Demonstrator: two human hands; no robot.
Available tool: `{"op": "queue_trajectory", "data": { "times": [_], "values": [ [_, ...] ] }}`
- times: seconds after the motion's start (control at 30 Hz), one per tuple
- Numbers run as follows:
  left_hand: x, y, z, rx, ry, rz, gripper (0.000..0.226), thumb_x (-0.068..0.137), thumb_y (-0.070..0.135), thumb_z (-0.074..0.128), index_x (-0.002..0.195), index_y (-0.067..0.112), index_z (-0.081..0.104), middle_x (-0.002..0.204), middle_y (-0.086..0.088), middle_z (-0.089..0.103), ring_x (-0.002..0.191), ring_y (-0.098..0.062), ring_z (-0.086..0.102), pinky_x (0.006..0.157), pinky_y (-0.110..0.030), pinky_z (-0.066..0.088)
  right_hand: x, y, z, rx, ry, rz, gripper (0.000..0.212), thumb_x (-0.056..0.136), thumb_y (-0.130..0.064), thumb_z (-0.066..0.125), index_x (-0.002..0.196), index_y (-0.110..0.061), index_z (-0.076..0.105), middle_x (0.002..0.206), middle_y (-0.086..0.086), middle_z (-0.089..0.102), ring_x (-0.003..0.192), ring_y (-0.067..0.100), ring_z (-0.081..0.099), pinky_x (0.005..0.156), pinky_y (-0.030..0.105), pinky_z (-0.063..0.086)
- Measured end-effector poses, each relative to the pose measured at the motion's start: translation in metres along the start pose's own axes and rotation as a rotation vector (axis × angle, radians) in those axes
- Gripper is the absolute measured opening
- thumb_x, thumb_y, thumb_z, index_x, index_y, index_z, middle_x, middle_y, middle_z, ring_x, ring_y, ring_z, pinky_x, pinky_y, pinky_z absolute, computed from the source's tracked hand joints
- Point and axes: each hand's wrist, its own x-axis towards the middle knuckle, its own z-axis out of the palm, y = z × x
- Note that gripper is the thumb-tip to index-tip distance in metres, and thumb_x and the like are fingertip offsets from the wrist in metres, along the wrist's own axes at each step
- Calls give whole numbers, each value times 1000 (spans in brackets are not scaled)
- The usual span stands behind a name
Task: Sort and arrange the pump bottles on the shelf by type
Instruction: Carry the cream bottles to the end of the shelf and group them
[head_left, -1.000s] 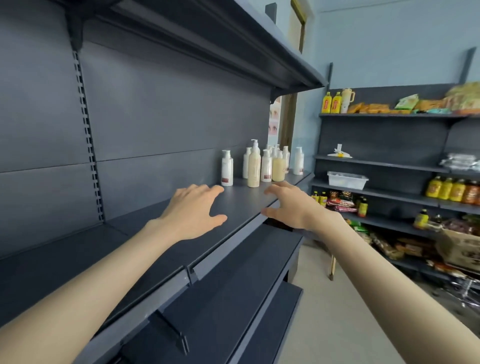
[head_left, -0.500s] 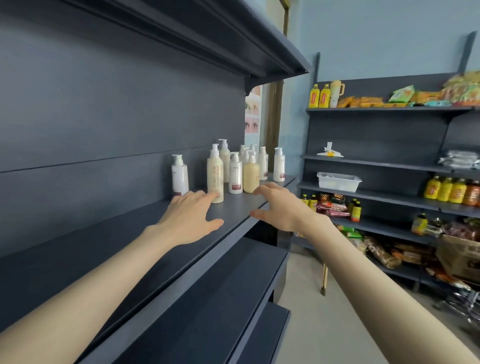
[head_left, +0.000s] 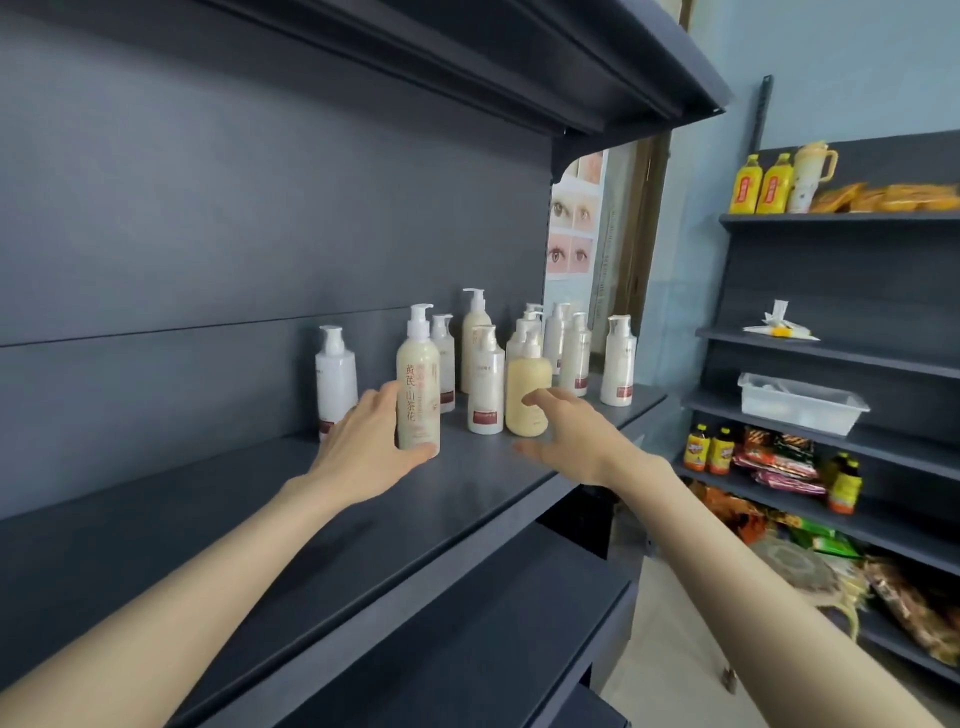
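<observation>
Several pump bottles stand clustered at the right end of the dark grey shelf (head_left: 234, 525). My left hand (head_left: 363, 447) wraps the base of a tall cream bottle with orange lettering (head_left: 418, 384), thumb in front, fingers behind. My right hand (head_left: 576, 436) is open, its index fingertip touching a squat yellow bottle (head_left: 527, 379). A white bottle with a dark red band (head_left: 336, 374) stands alone at the left; another (head_left: 485, 389) stands between the two hands, and one more (head_left: 618, 364) at the far right. Further bottles behind are partly hidden.
An upper shelf (head_left: 519, 78) overhangs the bottles, and a lower shelf (head_left: 467, 623) juts out below. To the right, a second shelving unit holds a white tray (head_left: 800, 405), yellow oil bottles (head_left: 761, 184) and snack packets.
I have come closer to the bottles. Both hands reached forward: the left closed around the tall cream bottle, and the right came up to the yellow bottle.
</observation>
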Motion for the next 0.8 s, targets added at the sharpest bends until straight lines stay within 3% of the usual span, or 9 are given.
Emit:
{"op": "queue_trajectory", "data": {
  "times": [0.2, 0.37, 0.5, 0.67, 0.8],
  "values": [
    [65, -26, 54, -331, 58, -214, 108, 75, 44, 74, 150, 21, 0, 156, -5, 14, 138, -24, 31, 110, -44, 33, 71, 55, 23, 106, 47, 11, 74, 88, -37, 62, 146, -12, 24, 150, 7, 30, 130, 28, 41, 103, 39, 39],
    [108, -41, 83, -595, 161, -296, 105, 74, 40, 76, 149, 18, 7, 152, -2, 30, 136, -19, 36, 107, -40, 34, 123, 87, 45, 360, 133, 51, 94, 80, -43, 70, 150, -15, 14, 150, 7, 32, 128, 23, 43, 105, 39, 39],
    [131, -44, 101, -753, 232, -328, 83, 71, 35, 80, 136, 20, 31, 126, 4, 54, 117, -16, 53, 95, -36, 44, 160, 108, 69, 564, 168, 86, 113, 63, -63, 68, 149, -22, 8, 147, 3, 37, 130, 22, 43, 105, 47, 41],
    [143, -43, 118, -806, 293, -340, 64, 59, 38, 81, 113, 24, 49, 106, 8, 64, 100, -10, 62, 86, -34, 49, 188, 124, 89, 763, 216, 74, 104, 73, -45, 77, 148, -29, 9, 132, -4, 53, 114, 18, 55, 93, 46, 51],
    [143, -40, 124, -790, 344, -350, 65, 58, 37, 81, 115, 22, 52, 107, 7, 66, 99, -7, 63, 82, -29, 50, 194, 133, 105, 815, 289, 63, 73, 73, -43, 78, 130, -34, 33, 112, -14, 59, 103, 11, 59, 87, 32, 49]
  ]
}}
